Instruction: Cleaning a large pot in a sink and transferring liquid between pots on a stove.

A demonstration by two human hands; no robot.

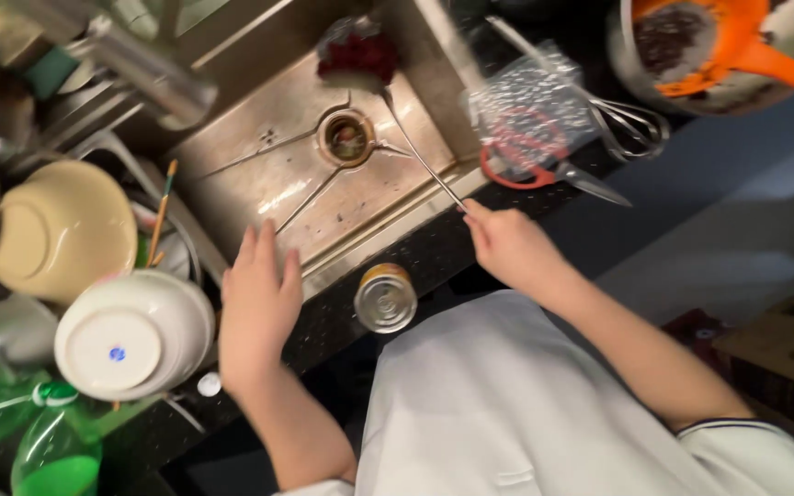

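Steel sink (259, 174), stained and empty of water, lies under a person at a dark counter (434, 253). The right hand (507, 243) pinches the end of a long thin metal handle (420, 156), whose far end meets a dark red clump (357, 53) at the basin's back wall; what the clump is cannot be told. The left hand (257, 303) rests flat on the front rim, fingers spread and holding nothing. A round tin (385, 297) stands on the counter between the hands, near the drain (347, 138). Bowls (130, 332) sit upturned at the left. Scissors (539, 170) and a whisk (631, 124) lie at the right. By the look of it, the red clump is not yet out of the basin.
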